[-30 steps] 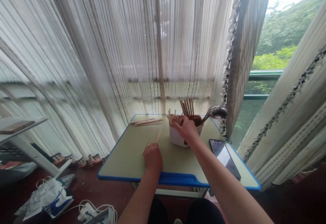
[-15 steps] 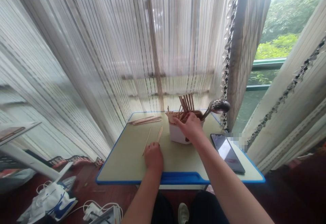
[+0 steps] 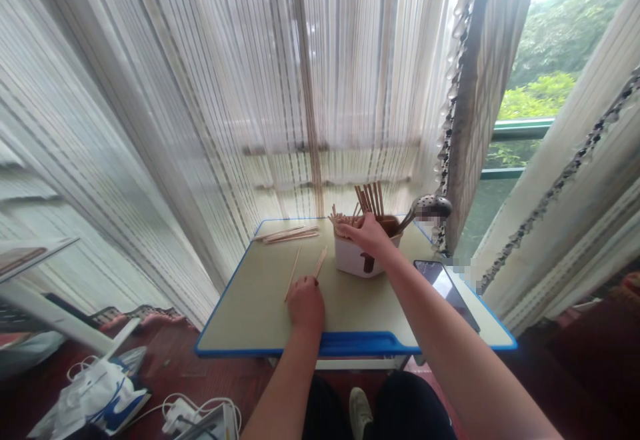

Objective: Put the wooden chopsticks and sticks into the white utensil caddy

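Head view: blue-edged desk (image 3: 250, 313) set against sheer striped curtains (image 3: 200, 93), green window frame (image 3: 520, 129) off to the right. White caddy (image 3: 354, 259) sits far-centre, apparently split into 2 sections. Long wooden sticks (image 3: 369, 199) stand in a brown inner cup (image 3: 389, 225), leaning on its wall for support; shorter sticks (image 3: 340, 222) crowd the left section. Slotted metal ladle (image 3: 427, 208) tilts out rightward, propped on the rim. Phone (image 3: 445, 287) lies flat at right. Loose stick bundle (image 3: 285, 235) lies far left. 2 single sticks (image 3: 293, 273) lie near centre. Right hand (image 3: 367, 235) curves over the caddy rim, fingers at the short sticks; grasp unclear. Left hand (image 3: 305, 305) rests on the desk, fingers curled beside the single sticks; cannot tell if clenched.
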The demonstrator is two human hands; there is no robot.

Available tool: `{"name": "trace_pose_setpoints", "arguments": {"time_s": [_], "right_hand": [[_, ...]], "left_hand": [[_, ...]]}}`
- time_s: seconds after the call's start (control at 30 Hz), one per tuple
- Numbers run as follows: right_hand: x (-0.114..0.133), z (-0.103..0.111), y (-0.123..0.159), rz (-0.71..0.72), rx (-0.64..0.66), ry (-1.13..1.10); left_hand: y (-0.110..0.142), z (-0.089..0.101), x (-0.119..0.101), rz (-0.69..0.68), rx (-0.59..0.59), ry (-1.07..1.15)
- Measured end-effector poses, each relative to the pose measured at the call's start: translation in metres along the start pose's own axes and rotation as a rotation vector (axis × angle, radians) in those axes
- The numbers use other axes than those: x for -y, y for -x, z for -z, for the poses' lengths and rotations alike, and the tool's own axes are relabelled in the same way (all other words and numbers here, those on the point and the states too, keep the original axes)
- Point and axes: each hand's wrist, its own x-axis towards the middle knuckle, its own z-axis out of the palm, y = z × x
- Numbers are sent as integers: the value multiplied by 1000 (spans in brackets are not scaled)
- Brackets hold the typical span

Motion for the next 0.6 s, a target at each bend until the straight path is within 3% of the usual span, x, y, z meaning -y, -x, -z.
{"name": "trace_pose_setpoints", "arguments": {"time_s": [0.33, 0.6], "right_hand": [[13, -11, -9, 101, 45, -129], [28, -15, -20, 190, 80, -40]], "left_hand": [[0, 5, 0, 19, 49, 42], [-1, 4, 0, 49, 53, 41]]}}
